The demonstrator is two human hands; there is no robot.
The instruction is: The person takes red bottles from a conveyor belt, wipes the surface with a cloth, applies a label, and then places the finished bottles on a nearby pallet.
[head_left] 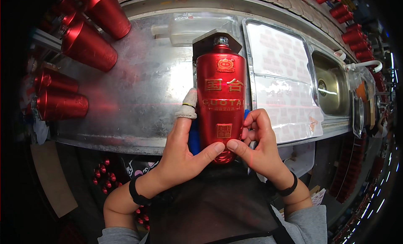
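At the upper left of the frame, several shiny red bottles (89,46) stand on or beside a grey metal tabletop (138,86). Near the top centre lies a clear bottle-shaped piece (203,29), its neck pointing left. Just left of the middle is the person's left hand (178,139), a pale cloth cover (186,111) on its index finger. Its fingers hold a gold-decorated bottle (221,90), red and glossy, in the centre of the frame: index along the side, thumb pressing the lower front. The bottle's neck points to the top of the frame, over a dark angled plate (233,42); whether it lies flat or leans is hard to tell. Something blue (194,137) shows at its sides, low down. On the right, the right hand (262,145) grips the lower edge, thumb on the front, fingers curled close. The base reaches past the tabletop's near edge, so a loosened grip could let it slide towards the person; hard thumb pressure on the slick surface might smudge or twist it. Farther right are a tray (247,55) of printed sheets (279,53) and a metal sink (329,107).
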